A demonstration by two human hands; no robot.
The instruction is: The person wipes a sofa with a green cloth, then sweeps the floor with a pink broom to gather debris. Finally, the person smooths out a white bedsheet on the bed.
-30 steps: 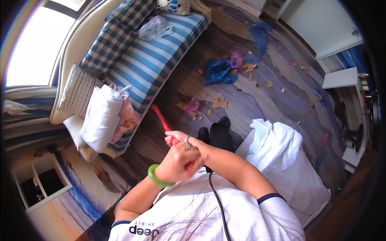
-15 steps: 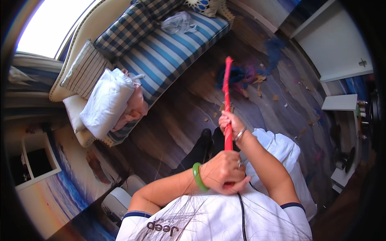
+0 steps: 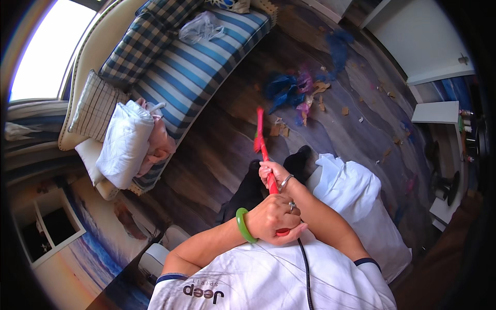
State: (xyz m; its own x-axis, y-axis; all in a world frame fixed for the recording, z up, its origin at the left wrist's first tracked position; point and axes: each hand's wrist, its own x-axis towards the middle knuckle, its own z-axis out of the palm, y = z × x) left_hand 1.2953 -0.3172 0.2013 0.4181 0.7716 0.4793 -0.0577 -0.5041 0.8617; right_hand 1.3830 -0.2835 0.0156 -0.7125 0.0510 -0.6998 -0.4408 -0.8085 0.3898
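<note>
Red stick (image 3: 261,142) clamped in left hand (image 3: 275,216) near body, right hand (image 3: 279,172) clasping farther along.

Both hands (image 3: 275,217) hide parts of the red stick (image 3: 259,126), and the upper edge crops a cushion (image 3: 235,5) (patterned).

Floor, wood-look with dark wavy bands (image 3: 330,139) – carries scattered litter. Clock read on the head view, twelve at top. One o'clock: crumpled blue plastic (image 3: 283,92), pink plastic (image 3: 306,80) touching its right side; further out, second blue plastic (image 3: 338,49), blurred. Two o'clock: cardboard scraps (image 3: 279,130), flat. Sofa, blue-and-white striped seat (image 3: 191,77) – ten to eleven o'clock. Thereon: translucent bag (image 3: 200,28) at eleven; checked cushion (image 3: 135,49), ten to eleven; folded white quilt (image 3: 125,144) beside pink cloth (image 3: 159,144), nine.
</note>
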